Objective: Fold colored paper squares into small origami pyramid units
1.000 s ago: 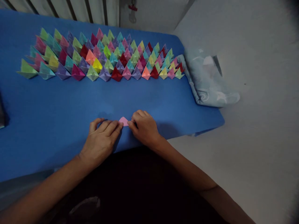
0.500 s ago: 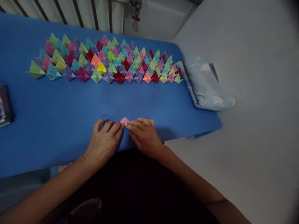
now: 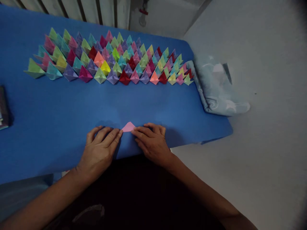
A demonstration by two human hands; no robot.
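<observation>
A small piece of pink folded paper point(image 3: 129, 127) lies near the front edge of the blue table, its peak pointing away from me. At its left corner, my left hand point(image 3: 100, 147) has thumb and index finger closed on the paper, the other fingers bent against the tabletop. My right hand point(image 3: 153, 142) grips the right corner with its fingertips, the remaining fingers curled above. Beyond both hands stand several rows of folded paper boats point(image 3: 116, 65) in many colours.
The blue tabletop point(image 3: 79, 105) runs across the view. A folded grey-blue patterned cloth point(image 3: 216, 89) lies at its right end, beside a pale wall point(image 3: 271, 134). A dark object point(image 3: 4, 108) sits at the left edge. A radiator point(image 3: 91, 12) stands behind.
My hands have moved apart, the left one leftward and the right one slightly rightward, so more of the pink paper shows between them. The view has shifted a little.
</observation>
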